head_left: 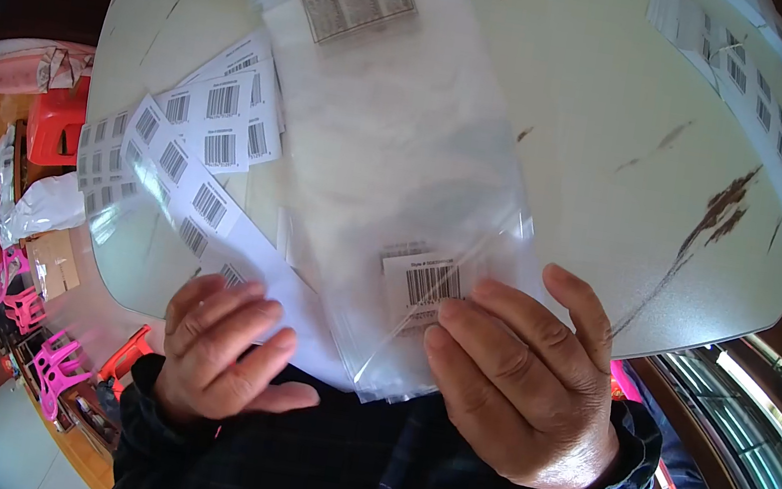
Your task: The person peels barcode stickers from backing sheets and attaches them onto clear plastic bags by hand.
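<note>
A stack of clear plastic bags (397, 134) lies on the table, its near end reaching toward my body. Near that end sits a small white barcode label (431, 284). My right hand (533, 377) rests with fingers stretched out, the fingertips touching the bag at the label's right edge. To the left, my left hand (229, 347) hovers with bent fingers apart and nothing visible in them. It is beside a long sheet of barcode labels (209, 207) that runs partly under the bags. More label sheets (219, 108) overlap behind it.
The pale marbled table (601, 195) has a curved edge close to my body. Another pile of barcode sheets (747, 95) lies at the far right. Off the table's left side are a red stool (57, 126) and pink stools (56, 372) on the floor.
</note>
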`<state>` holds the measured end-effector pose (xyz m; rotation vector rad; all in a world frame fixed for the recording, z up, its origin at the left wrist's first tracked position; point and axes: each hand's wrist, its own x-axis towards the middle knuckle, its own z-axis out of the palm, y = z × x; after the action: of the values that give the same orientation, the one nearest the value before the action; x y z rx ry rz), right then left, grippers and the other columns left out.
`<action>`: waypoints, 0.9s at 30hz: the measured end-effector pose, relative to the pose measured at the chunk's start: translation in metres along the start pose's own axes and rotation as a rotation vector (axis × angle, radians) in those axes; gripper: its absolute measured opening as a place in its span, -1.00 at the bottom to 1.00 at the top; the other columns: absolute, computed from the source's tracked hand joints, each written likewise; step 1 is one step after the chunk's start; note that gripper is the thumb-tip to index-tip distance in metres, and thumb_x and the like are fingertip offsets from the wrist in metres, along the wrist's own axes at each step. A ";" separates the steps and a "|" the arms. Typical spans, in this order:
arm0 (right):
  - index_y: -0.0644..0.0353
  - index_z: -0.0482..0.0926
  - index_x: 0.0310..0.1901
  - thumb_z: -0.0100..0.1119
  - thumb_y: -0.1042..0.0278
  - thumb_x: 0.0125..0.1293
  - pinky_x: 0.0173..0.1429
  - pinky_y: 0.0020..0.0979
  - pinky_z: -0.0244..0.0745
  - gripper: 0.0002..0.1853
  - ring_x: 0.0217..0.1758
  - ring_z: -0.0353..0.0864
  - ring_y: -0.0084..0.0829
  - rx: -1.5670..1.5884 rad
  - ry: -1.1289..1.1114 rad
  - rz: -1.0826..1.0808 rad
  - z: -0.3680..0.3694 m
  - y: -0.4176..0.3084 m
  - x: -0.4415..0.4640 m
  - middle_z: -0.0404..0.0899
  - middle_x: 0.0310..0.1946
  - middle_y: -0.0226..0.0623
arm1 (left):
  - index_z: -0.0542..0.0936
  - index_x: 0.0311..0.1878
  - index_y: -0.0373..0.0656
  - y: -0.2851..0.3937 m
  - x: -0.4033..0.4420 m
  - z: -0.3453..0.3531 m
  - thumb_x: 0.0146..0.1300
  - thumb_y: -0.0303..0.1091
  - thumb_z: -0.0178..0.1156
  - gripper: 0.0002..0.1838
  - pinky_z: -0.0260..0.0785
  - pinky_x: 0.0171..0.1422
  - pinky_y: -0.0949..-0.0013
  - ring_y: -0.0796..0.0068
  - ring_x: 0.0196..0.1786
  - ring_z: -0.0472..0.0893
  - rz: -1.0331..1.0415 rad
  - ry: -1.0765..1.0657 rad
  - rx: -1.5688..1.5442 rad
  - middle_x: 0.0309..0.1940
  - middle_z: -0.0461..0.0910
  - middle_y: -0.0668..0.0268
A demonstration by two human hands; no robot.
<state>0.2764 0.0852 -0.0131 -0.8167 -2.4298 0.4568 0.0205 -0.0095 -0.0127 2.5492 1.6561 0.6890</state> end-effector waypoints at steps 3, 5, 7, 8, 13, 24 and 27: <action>0.10 0.68 -0.24 0.50 0.36 0.07 0.34 -0.04 0.39 -0.78 0.03 0.63 -0.28 -0.020 -0.061 0.022 -0.005 -0.002 -0.003 0.67 -0.08 -0.32 | 0.66 -0.10 -0.07 -0.007 -0.012 0.006 0.15 -0.33 0.37 -0.76 0.44 0.19 0.16 0.31 0.01 0.63 -0.004 0.007 0.071 -0.07 0.63 0.28; 0.10 0.69 -0.23 0.47 0.30 0.12 0.36 -0.01 0.37 -0.80 0.08 0.62 -0.26 -0.032 -0.125 0.052 -0.007 -0.006 -0.003 0.66 -0.04 -0.31 | 0.65 -0.08 -0.08 -0.008 -0.021 0.007 0.16 -0.34 0.37 -0.75 0.45 0.20 0.12 0.27 0.03 0.63 -0.013 0.003 0.139 -0.08 0.63 0.25; 0.11 0.69 -0.22 0.45 0.26 0.15 0.35 -0.02 0.38 -0.79 0.08 0.62 -0.26 -0.048 -0.131 0.059 -0.008 -0.011 0.002 0.66 -0.04 -0.29 | 0.65 -0.09 -0.08 -0.010 -0.025 0.008 0.16 -0.36 0.36 -0.76 0.46 0.17 0.12 0.27 0.02 0.63 -0.009 0.028 0.136 -0.08 0.63 0.25; 0.11 0.69 -0.21 0.43 0.22 0.17 0.34 -0.03 0.39 -0.78 0.08 0.62 -0.25 -0.061 -0.131 0.075 -0.008 -0.014 0.006 0.66 -0.04 -0.27 | 0.64 -0.10 -0.09 -0.012 -0.026 0.008 0.16 -0.38 0.35 -0.77 0.47 0.15 0.12 0.27 0.01 0.63 0.003 0.045 0.133 -0.08 0.63 0.25; 0.16 0.70 -0.16 0.36 0.12 0.24 0.28 -0.10 0.44 -0.71 0.05 0.62 -0.24 -0.090 -0.145 0.042 -0.007 -0.014 0.007 0.64 -0.05 -0.19 | 0.61 -0.17 -0.09 -0.011 -0.026 0.000 0.12 -0.46 0.32 -0.81 0.49 0.04 0.11 0.28 -0.06 0.63 -0.008 0.114 0.118 -0.11 0.63 0.26; 0.41 0.55 0.08 0.28 0.25 0.34 0.25 -0.28 0.43 -0.58 0.05 0.60 -0.20 1.051 -0.193 0.318 -0.015 -0.028 0.009 0.60 0.00 -0.02 | 0.56 -0.30 -0.01 -0.001 -0.016 -0.022 0.05 -0.42 0.28 -0.86 0.40 -0.03 0.22 0.40 -0.19 0.60 0.042 0.247 0.025 -0.21 0.63 0.36; 0.46 0.49 0.15 0.24 0.31 0.38 0.26 -0.32 0.41 -0.56 0.07 0.59 -0.23 1.503 -0.233 0.602 -0.013 -0.042 0.021 0.59 0.02 -0.02 | 0.58 -0.30 0.04 0.012 -0.007 -0.027 0.08 -0.39 0.25 -0.90 0.34 -0.01 0.28 0.49 -0.19 0.59 0.090 0.219 0.020 -0.24 0.63 0.47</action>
<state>0.2511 0.0681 0.0248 -0.6898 -1.2231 2.2422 0.0183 -0.0263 0.0128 2.6596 1.6191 0.9963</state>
